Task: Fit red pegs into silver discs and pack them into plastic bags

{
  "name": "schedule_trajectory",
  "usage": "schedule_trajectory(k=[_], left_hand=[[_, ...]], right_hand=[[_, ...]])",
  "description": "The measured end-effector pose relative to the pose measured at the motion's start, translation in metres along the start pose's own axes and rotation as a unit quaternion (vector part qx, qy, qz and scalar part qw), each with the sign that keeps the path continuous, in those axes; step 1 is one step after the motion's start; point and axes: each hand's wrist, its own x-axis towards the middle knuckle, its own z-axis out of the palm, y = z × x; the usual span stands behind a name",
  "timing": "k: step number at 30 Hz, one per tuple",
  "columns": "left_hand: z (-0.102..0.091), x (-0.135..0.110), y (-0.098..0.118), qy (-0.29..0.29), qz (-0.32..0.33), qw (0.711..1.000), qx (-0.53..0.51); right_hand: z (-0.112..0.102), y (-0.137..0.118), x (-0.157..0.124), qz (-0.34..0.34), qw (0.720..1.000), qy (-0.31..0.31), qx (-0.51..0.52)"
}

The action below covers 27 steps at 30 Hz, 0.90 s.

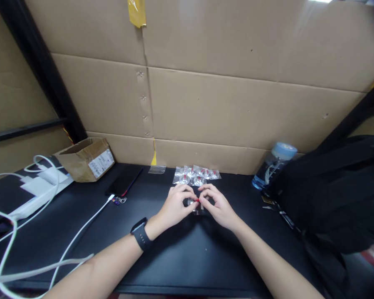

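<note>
My left hand (180, 201) and my right hand (217, 205) meet over the middle of the black table (177, 253). Their thumbs and fingertips pinch together at a small red piece (197, 200). Beneath the fingers shows part of a shiny clear packet (198, 210), its shape mostly covered by the hands. Just beyond them lie several similar clear packets (200, 181), each with a silvery round thing and a red bit inside. A dark watch is strapped on my left wrist.
At the left are an open cardboard box (87, 162), a phone (124, 181), a white power strip (45, 195) and looping white cables. On the right stand a water bottle (269, 168) and a black backpack (333, 195). A cardboard wall (205, 108) rises behind the table.
</note>
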Motion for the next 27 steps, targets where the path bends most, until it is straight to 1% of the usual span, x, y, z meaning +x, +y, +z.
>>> schedule_trajectory(k=[2,4,7,8,10,12,14,16,18,20,22,25,27], left_hand=[[-0.003,0.001,-0.003,-0.005,-0.012,0.999,0.040],[-0.007,0.003,-0.008,-0.013,-0.017,0.997,0.072],[-0.013,0.005,-0.018,-0.027,-0.027,0.995,0.093],[-0.015,0.005,-0.021,-0.031,-0.033,0.995,0.093],[-0.016,0.006,-0.025,-0.034,-0.044,0.994,0.090],[-0.015,0.008,-0.027,-0.034,-0.052,0.995,0.081],[-0.014,0.009,-0.027,-0.030,-0.067,0.995,0.062],[-0.012,0.009,-0.027,-0.034,-0.090,0.995,0.017],[-0.009,0.010,-0.029,-0.044,-0.110,0.992,-0.052],[-0.004,0.010,-0.031,-0.053,-0.120,0.983,-0.126],[0.000,0.010,-0.034,-0.053,-0.125,0.973,-0.185],[0.006,0.010,-0.037,-0.042,-0.126,0.964,-0.232],[0.008,0.010,-0.038,-0.034,-0.129,0.960,-0.245]], right_hand=[[0.001,0.006,0.000,0.000,0.999,-0.009,-0.034],[0.003,0.013,0.000,0.006,0.994,-0.025,-0.102],[0.005,0.021,-0.001,-0.003,0.972,-0.065,-0.228],[0.006,0.023,-0.001,-0.009,0.964,-0.081,-0.254],[0.009,0.025,0.000,-0.018,0.958,-0.101,-0.269],[0.011,0.026,0.001,-0.021,0.964,-0.096,-0.245],[0.012,0.027,0.002,-0.014,0.979,-0.065,-0.192],[0.012,0.027,0.004,0.006,0.993,-0.020,-0.112],[0.012,0.026,0.005,0.028,0.999,0.014,-0.019],[0.012,0.025,0.005,0.042,0.997,0.025,0.058],[0.013,0.023,0.005,0.050,0.992,0.023,0.112],[0.016,0.023,0.003,0.068,0.985,0.022,0.160],[0.019,0.024,0.003,0.087,0.981,0.019,0.171]])
